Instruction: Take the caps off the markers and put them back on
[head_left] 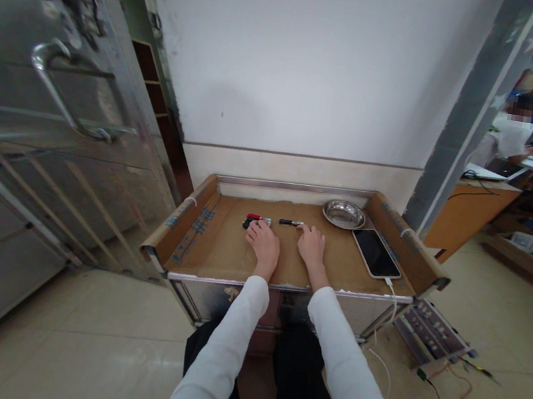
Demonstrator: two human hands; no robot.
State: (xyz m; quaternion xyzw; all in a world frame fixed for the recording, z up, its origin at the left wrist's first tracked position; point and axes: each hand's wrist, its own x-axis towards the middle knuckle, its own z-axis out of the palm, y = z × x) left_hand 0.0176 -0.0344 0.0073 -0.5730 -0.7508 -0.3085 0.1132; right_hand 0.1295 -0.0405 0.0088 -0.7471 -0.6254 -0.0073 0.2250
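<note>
On a cardboard-lined tabletop (pixel 217 252) lie a few small slim pen-like things. My left hand (pixel 265 245) rests palm down with its fingers apart, the fingertips against a black one (pixel 246 223). Just beyond those fingers is a red one (pixel 253 216) with a silvery end; their exact kind is too small to make out. To the right, a single black stick (pixel 287 222) with a silvery end lies crosswise. My right hand (pixel 312 247) is palm down, fingers apart, its index fingertip at the silvery end of that stick.
A round steel dish (pixel 344 214) sits at the back right. Beside it lies a phone (pixel 376 253) with a white cable (pixel 391 290) plugged in. Raised cardboard-covered sides (pixel 406 238) bound the tabletop. A metal door (pixel 63 79) stands left; another person (pixel 512 134) sits far right.
</note>
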